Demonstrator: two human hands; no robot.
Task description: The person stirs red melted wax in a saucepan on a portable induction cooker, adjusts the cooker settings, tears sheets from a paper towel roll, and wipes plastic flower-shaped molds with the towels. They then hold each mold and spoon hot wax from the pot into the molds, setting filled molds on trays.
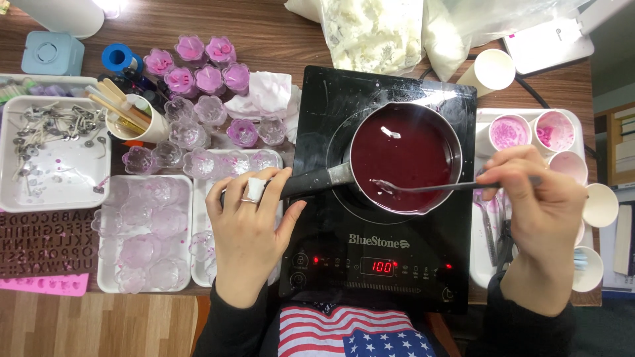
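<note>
Saucepan [405, 157] of dark red liquid sits on the black induction hob [380, 192] at the middle of the wooden table [264, 33], and both hands are on it.

Starting from the far left, a white tray [49, 158] holds loose metal wick tabs, with a brown letter mould [43, 241] below it. Next comes a paper cup of wooden sticks [135, 119], then a cluster of clear flower-shaped cups [192, 125], some filled pink, and two trays [142, 231] of the same moulds.

Her left hand [248, 228] has its fingers wrapped tight round the pan's black handle [311, 182], a ring on one finger. The pan stands level on the hob's ring.

Her right hand [539, 198] pinches a spoon [430, 188] by its handle, fingers closed on it, the bowl dipped at the liquid's surface near the pan's front rim.

Just beyond that hand, a white tray [569, 119] carries paper cups [509, 132] with pink residue inside. At the top sits a clear bag of white wax flakes [374, 33].
</note>
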